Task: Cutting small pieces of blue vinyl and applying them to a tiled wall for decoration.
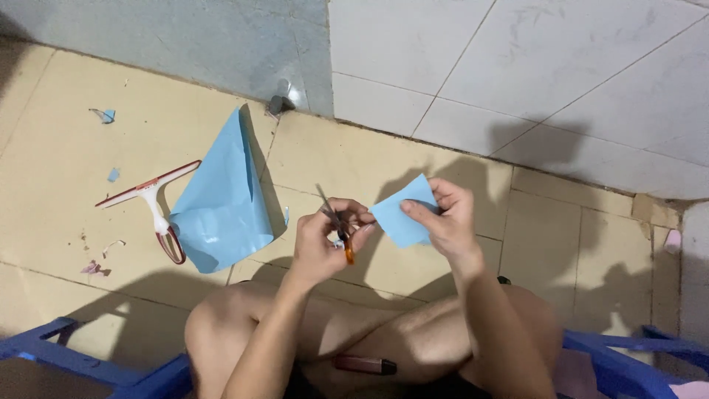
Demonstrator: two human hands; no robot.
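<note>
Paper is what both hands work on. Biggest is the tan tile floor (66, 185). On it, far left, lies a big blue paper sheet (221, 199), curled up, with a window wiper (151, 203) just beside it. The small blue paper piece (402, 210) looks light, thin and easy to tear; hold its edge. The right hand (443, 222) pinches it. The left hand (325, 236) grips small scissors (338, 225). No labels show.

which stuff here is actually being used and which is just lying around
In use:
left hand holding orange-handled scissors
right hand holding small light blue paper piece

Lying about:
large curled blue paper sheet
red and white squeegee
blue paper scraps
dark cylinder
</note>
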